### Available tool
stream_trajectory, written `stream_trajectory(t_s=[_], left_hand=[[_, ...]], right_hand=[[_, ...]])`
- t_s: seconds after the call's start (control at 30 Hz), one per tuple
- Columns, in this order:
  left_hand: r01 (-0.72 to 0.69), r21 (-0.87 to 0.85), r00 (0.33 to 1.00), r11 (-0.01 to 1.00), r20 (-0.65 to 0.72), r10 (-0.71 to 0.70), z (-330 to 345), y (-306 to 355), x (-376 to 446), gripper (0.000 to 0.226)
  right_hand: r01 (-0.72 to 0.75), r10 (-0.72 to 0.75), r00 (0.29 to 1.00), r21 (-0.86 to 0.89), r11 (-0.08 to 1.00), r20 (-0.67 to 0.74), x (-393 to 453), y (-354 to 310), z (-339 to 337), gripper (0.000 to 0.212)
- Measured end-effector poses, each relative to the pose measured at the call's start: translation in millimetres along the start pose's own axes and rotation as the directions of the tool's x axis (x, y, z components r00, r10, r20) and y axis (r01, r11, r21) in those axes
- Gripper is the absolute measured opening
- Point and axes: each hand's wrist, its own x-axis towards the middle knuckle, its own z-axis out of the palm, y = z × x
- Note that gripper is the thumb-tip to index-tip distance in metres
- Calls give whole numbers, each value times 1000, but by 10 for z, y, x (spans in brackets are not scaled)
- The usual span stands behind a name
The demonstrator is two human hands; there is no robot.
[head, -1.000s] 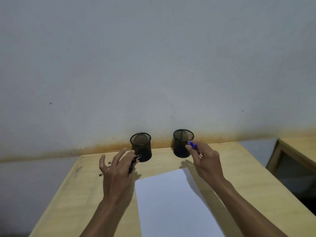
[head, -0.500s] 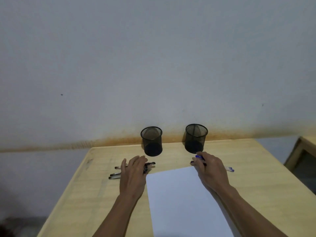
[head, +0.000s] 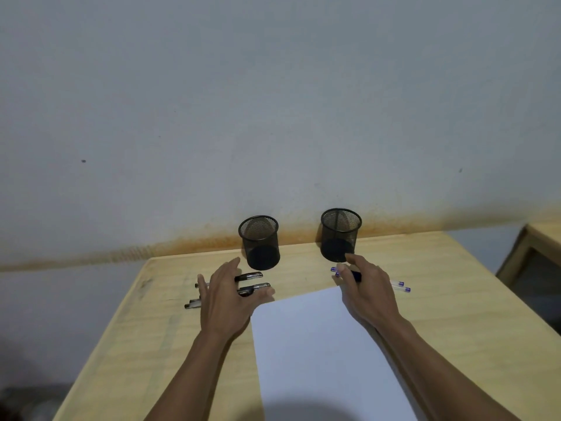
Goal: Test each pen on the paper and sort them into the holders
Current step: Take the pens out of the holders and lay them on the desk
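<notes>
Two black mesh holders stand at the table's far edge, the left holder and the right holder. A white sheet of paper lies in the middle of the table. Several black pens lie left of the paper, under my left hand, whose fingers are straight and spread over them. Several blue-capped pens lie right of the paper's top, partly hidden under my right hand, which rests flat over them with relaxed fingers.
The wooden table butts against a grey wall with an orange stain along its base. Another wooden piece of furniture stands at the right edge.
Both hands came down from in front of the holders and laid the pens on the table; the fingers have now straightened over the pens. The camera tilted slightly.
</notes>
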Motion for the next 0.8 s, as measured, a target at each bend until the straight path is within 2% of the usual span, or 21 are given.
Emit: stream_trajectory(t_s=[0.07, 0.43, 0.67, 0.8], left_hand=[[36, -33, 999, 999, 8, -36, -42, 65, 18, 114], [60, -28, 998, 998, -30, -60, -274, 164, -186, 94], [102, -132, 984, 986, -135, -120, -456, 313, -430, 64], [99, -174, 980, 980, -151, -126, -562, 358, -634, 55]], right_hand=[[-7, 7, 1000, 18, 1000, -3, -1, -32, -40, 40], [-70, 75, 996, 127, 989, -38, -188, -121, -199, 36], [-53, 68, 995, 187, 981, -72, -435, -291, -366, 31], [-1, 14, 998, 222, 975, -55, -642, -409, -360, 23]])
